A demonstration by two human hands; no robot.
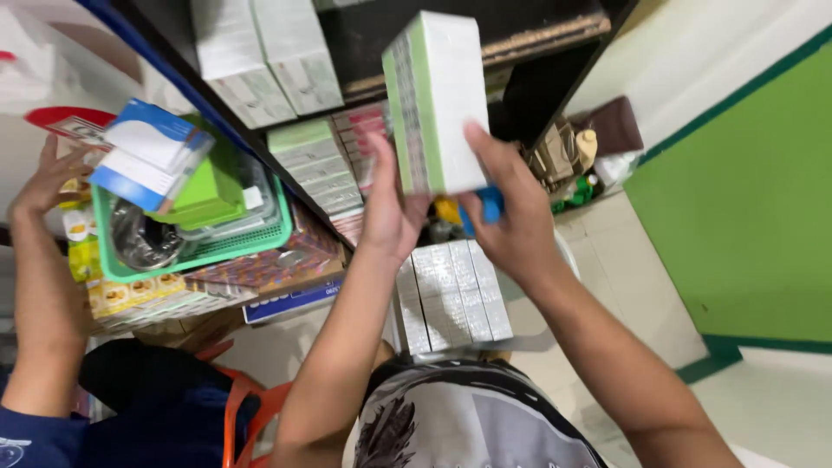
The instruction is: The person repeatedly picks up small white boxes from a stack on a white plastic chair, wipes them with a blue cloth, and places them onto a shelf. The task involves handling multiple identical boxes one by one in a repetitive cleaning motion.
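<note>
A tall white carton with a green edge (438, 100) is held upright in front of the dark shelf (537, 35), above a stack of similar white boxes (451, 295) on the floor. It is clamped between both hands: the left hand (390, 212) is closed on its lower left side, the right hand (511, 217) on its lower right. To the left, a green basket (251, 243) is filled with a crumpled plastic bag (143, 238), a green lidded tub (212, 186) and a blue-and-white box (147, 156). Another person's hand (48, 178) is laid beside it.
</note>
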